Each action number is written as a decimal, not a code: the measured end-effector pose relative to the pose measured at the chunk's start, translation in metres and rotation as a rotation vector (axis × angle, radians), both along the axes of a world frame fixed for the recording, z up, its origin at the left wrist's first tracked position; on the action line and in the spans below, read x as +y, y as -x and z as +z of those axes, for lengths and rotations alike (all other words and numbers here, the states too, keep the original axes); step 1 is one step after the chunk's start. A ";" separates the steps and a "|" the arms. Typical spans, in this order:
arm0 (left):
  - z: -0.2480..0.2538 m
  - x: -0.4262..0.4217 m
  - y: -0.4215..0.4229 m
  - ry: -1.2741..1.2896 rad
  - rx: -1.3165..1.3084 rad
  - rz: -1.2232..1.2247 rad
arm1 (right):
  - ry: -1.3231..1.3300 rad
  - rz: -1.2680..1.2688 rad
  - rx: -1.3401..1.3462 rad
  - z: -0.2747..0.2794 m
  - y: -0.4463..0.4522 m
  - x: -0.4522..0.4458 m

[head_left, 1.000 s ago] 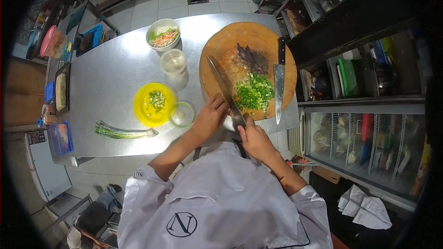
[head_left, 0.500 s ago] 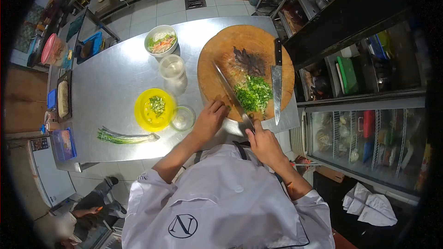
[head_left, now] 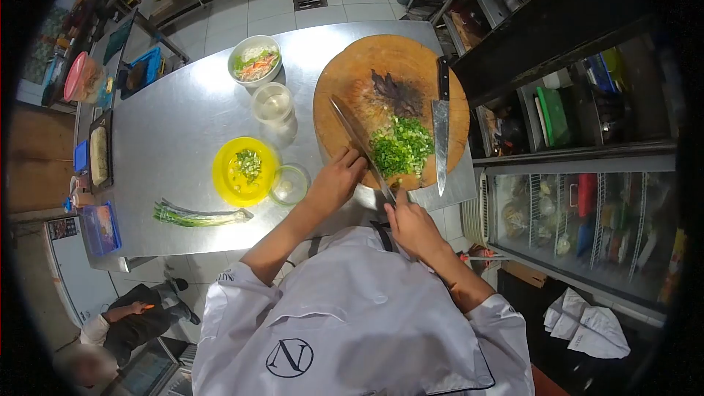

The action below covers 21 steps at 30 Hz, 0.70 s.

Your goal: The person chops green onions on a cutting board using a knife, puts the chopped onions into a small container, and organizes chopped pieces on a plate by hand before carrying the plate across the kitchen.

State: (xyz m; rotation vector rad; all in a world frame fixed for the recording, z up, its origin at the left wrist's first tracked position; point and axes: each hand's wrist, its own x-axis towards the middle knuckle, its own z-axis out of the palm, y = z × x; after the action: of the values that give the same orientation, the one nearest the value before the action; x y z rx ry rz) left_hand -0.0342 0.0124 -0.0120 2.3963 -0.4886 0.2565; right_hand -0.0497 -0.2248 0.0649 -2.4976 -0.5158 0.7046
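Observation:
My right hand is wrapped round the handle of a long kitchen knife, whose blade slants up and left across the round wooden chopping board. At the board's near left edge, my left hand has its fingers curled beside the blade; whatever lies under the fingertips is hidden. Right of the blade sits a heap of chopped spring onions. Dark shredded pieces lie above the heap. A second knife with a black handle rests along the board's right side.
Left of the board stand a yellow plate with chopped pieces, a small glass bowl, a clear tub and a bowl of shredded vegetables. Whole spring onions lie on the steel table. Another person is at lower left.
The knife's tip has shifted slightly up and left, and my left hand has moved a little upward beside it. At lower left, the other person has come further into view.

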 end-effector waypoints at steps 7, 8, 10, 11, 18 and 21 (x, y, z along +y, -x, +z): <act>0.002 0.006 -0.001 -0.006 0.009 -0.067 | 0.027 0.015 0.079 0.029 0.000 0.000; 0.001 0.007 -0.001 -0.007 0.010 -0.064 | 0.027 0.018 0.080 0.020 0.000 0.002; 0.002 0.006 0.000 0.009 0.077 -0.036 | 0.023 -0.012 0.041 0.001 -0.002 0.010; 0.000 0.006 -0.001 0.010 0.076 -0.036 | 0.024 -0.012 0.040 -0.001 -0.004 0.004; -0.002 0.009 -0.001 -0.004 0.007 -0.055 | -0.006 0.001 0.083 0.010 -0.004 0.009; -0.003 0.008 0.000 0.013 0.006 -0.039 | -0.007 0.011 0.056 0.006 -0.008 0.004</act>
State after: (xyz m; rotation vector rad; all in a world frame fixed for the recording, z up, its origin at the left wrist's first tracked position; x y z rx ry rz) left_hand -0.0341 0.0200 -0.0152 2.3713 -0.5285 0.2342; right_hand -0.0422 -0.2210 0.0710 -2.4624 -0.5114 0.7738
